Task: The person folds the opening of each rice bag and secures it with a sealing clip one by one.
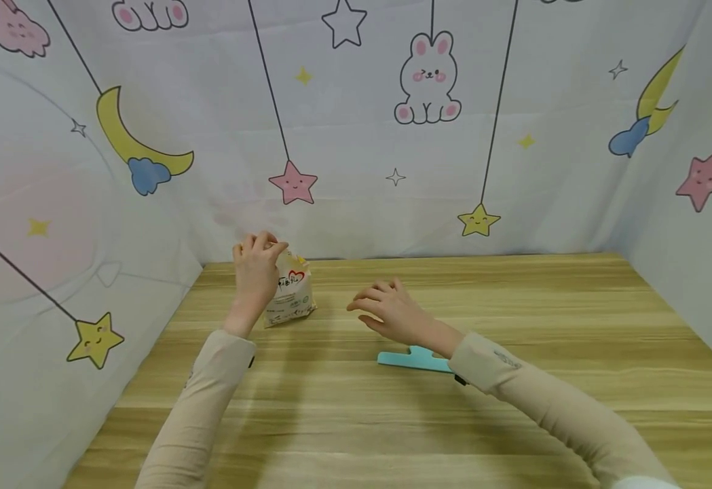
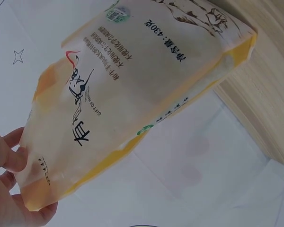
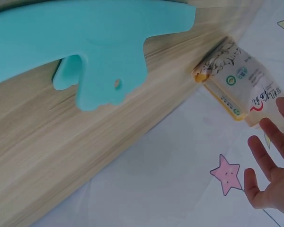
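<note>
At the back left of the table, my left hand (image 1: 258, 272) grips the top edge of a cream and yellow food bag (image 1: 291, 295). In the left wrist view the bag (image 2: 118, 90) shows printed lettering, with thumb and fingers pinching its upper corner. The bag's bottom rests at the table surface. My right hand (image 1: 392, 312) hovers to the right of the bag, fingers loosely bent and holding nothing. Below the right wrist lies a turquoise bag clip (image 1: 413, 358), partly hidden by the sleeve. Its wide bar and grip tabs fill much of the right wrist view.
The wood-grain table (image 1: 356, 435) ends at a white cloth backdrop (image 1: 356, 136) printed with stars, moons and rabbits. More cloth (image 1: 26, 272) stands along the left side and along the right.
</note>
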`<state>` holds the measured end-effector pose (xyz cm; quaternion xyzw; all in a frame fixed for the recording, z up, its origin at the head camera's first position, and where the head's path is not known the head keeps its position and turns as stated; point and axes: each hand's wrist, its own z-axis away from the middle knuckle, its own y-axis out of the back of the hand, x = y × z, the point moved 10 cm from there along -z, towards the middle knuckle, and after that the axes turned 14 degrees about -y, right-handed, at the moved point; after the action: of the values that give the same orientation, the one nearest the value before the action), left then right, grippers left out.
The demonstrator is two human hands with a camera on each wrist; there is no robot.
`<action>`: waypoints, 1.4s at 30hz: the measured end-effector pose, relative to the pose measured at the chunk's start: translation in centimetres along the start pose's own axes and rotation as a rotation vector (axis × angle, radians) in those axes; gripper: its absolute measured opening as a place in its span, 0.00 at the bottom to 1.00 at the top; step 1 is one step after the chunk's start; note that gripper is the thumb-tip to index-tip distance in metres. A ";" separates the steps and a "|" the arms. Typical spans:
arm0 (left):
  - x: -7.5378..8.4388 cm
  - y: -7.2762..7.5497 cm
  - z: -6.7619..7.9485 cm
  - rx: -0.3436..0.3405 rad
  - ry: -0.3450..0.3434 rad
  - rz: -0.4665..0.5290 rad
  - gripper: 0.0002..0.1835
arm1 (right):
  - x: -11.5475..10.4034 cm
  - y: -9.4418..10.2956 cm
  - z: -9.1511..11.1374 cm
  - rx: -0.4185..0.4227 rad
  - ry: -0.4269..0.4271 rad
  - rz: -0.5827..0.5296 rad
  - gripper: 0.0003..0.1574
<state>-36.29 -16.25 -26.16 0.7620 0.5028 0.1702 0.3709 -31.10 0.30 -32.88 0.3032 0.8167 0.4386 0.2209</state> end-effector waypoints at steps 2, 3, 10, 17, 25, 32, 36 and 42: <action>0.0 0.0 0.0 0.000 -0.002 0.000 0.21 | 0.1 -0.2 0.3 -0.029 -0.003 0.011 0.15; 0.1 0.0 0.0 0.002 -0.003 0.002 0.21 | 0.1 -0.3 0.5 -0.044 -0.005 0.017 0.15; 0.3 0.2 0.0 0.000 -0.005 0.005 0.20 | 0.7 -0.6 1.8 -0.142 -0.039 0.040 0.17; 0.3 0.1 0.0 -0.005 -0.008 0.012 0.21 | 1.2 -0.5 3.5 -0.210 -0.067 0.026 0.19; 0.3 0.1 0.2 0.023 -0.022 0.013 0.20 | 1.5 -0.1 5.0 -0.208 -0.046 0.041 0.21; 0.1 0.0 0.2 0.013 -0.005 0.022 0.20 | 2.2 0.1 5.8 -0.208 -0.074 0.052 0.20; 0.0 -0.1 0.2 0.012 -0.002 0.024 0.20 | 2.5 0.3 6.3 -0.195 -0.074 0.060 0.19; -0.1 -0.1 0.2 0.016 0.000 0.024 0.20 | 3.1 0.3 7.1 -0.188 -0.069 0.089 0.19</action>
<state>-36.24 -16.36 -26.38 0.7709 0.4951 0.1707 0.3625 -28.79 6.70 -36.54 0.3319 0.7495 0.5121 0.2566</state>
